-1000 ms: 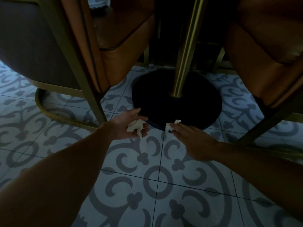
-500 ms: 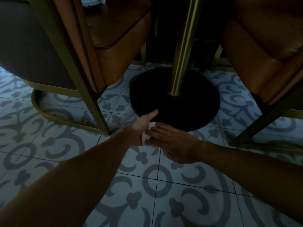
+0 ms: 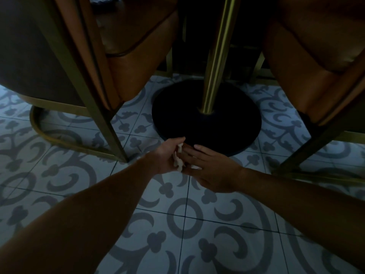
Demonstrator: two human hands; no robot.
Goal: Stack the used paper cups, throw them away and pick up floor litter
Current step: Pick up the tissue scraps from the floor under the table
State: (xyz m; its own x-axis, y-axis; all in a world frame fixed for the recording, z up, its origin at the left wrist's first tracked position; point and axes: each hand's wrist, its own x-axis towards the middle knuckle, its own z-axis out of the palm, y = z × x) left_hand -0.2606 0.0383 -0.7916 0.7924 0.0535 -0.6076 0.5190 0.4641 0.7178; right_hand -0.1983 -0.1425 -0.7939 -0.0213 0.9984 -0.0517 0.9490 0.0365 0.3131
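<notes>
Both my hands meet low over the patterned tile floor, just in front of the black round table base (image 3: 207,123). My left hand (image 3: 167,155) is cupped with crumpled white tissue litter (image 3: 178,161) in its palm. My right hand (image 3: 209,169) lies palm down against the left palm, its fingers pressing on the tissue. A small white scrap shows under its fingers. No paper cups are in view.
A brass table pole (image 3: 217,56) rises from the base. A brown leather chair with a gold metal leg (image 3: 94,107) stands at left, another brown chair (image 3: 316,66) at right with a gold leg (image 3: 308,151). Patterned tiles (image 3: 187,224) cover the floor.
One second ago my hands were apart, each at a piece of white tissue. My right hand has moved left to my left palm, bringing the pieces together.
</notes>
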